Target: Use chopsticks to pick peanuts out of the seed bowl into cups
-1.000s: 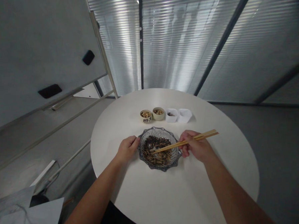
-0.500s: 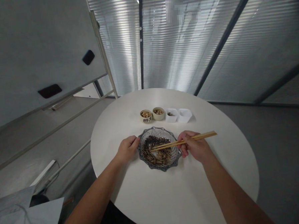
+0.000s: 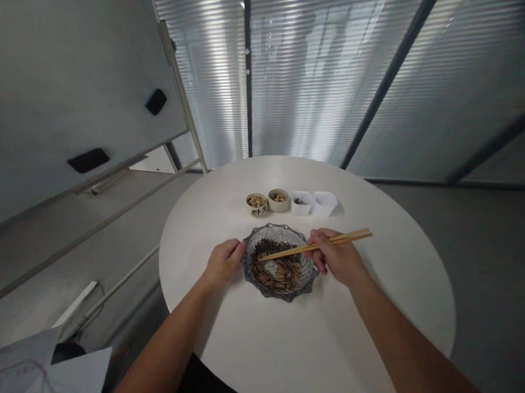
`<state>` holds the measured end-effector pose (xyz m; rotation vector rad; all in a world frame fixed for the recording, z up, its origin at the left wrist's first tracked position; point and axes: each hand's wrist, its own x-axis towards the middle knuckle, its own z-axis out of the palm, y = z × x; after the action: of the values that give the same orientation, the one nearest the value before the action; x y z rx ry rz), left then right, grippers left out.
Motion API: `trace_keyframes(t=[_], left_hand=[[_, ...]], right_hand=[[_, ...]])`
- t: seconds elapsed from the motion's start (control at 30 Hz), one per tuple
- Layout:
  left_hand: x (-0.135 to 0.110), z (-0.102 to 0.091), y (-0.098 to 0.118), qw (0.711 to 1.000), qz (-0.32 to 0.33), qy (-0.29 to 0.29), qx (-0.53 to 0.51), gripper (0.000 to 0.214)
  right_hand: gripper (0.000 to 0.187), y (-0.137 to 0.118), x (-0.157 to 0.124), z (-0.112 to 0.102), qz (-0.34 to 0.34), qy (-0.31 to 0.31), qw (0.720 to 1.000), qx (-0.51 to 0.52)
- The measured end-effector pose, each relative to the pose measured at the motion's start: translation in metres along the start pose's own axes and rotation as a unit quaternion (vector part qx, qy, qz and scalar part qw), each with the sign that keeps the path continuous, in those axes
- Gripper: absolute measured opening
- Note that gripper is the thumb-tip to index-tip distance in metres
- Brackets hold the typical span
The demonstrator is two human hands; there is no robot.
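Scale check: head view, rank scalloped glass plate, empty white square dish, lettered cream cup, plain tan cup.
1. Scalloped glass plate
2. Empty white square dish
3. Lettered cream cup, plain tan cup: too alike to rank.

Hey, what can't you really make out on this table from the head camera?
Head view only:
Glass dish rim: covered where the left hand lies on it.
Tips of the chopsticks in the right hand: lost against the dark seeds.
Small cup contents: too small to identify.
White tray dark bits: too small to identify.
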<state>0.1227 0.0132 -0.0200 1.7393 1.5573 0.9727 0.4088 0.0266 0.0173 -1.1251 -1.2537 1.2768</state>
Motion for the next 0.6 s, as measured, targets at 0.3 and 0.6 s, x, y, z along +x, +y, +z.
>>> trace_keyframes(t=[0.3,0.6], left_hand=[[-0.001,-0.001,0.003,1.0,-0.004,0.003,0.0,0.047],[0.0,-0.001,0.004,1.0,-0.006,-0.001,-0.001,0.047]], right_hand=[[0.048,-0.002,-0.003,0.001,-0.006,0.027,1.0,0.0],[0.044,-0.004,0.009,-0.012,-0.048,0.123,0.982,0.134]])
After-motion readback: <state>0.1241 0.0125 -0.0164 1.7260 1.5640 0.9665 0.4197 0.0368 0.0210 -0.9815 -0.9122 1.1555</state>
